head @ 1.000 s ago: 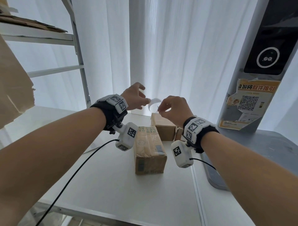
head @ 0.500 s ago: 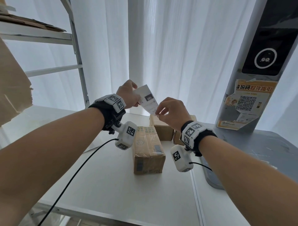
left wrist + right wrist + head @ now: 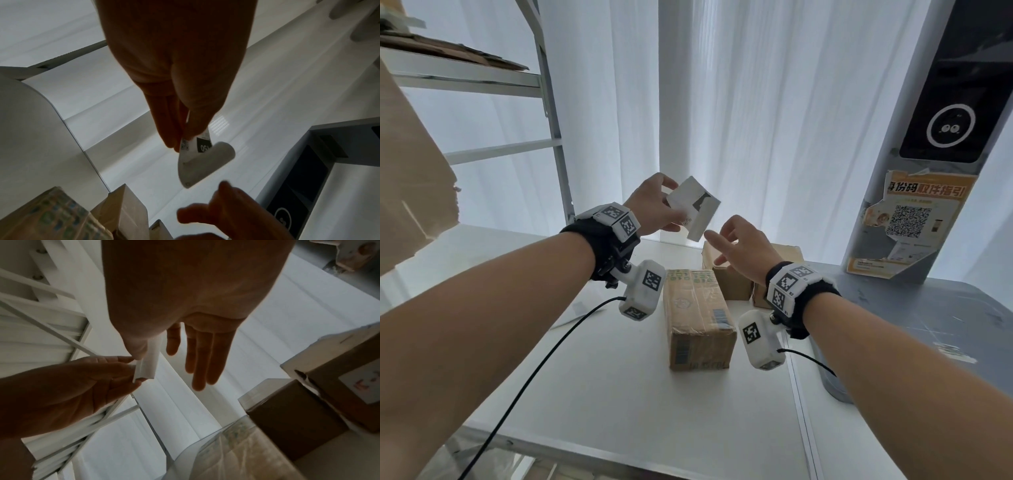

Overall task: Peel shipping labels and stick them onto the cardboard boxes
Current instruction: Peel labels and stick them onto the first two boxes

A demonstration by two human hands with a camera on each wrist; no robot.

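My left hand [image 3: 661,209] is raised above the table and pinches a white shipping label [image 3: 693,207] by its left edge. The label [image 3: 197,155] curls at its free end and shows a black patch with digits. Just below and right of it, my right hand [image 3: 722,240] hovers with its fingers [image 3: 197,356] straight and holds nothing; its thumb is close to the label [image 3: 147,365]. A tape-wrapped cardboard box [image 3: 698,318] lies on the white table [image 3: 619,394] under my hands. Behind it stand a small brown box [image 3: 726,277] and another box [image 3: 789,253].
A grey kiosk pillar [image 3: 935,171] with a black screen and an orange QR poster [image 3: 914,219] stands at the right on a grey surface [image 3: 928,325]. A metal rack [image 3: 551,120] and a cardboard sheet [image 3: 410,192] are on the left. White curtains hang behind.
Both hands held the label stretched between them; now my right hand has let go and dropped slightly right. The label's free end has curled, and it stays in my left hand.
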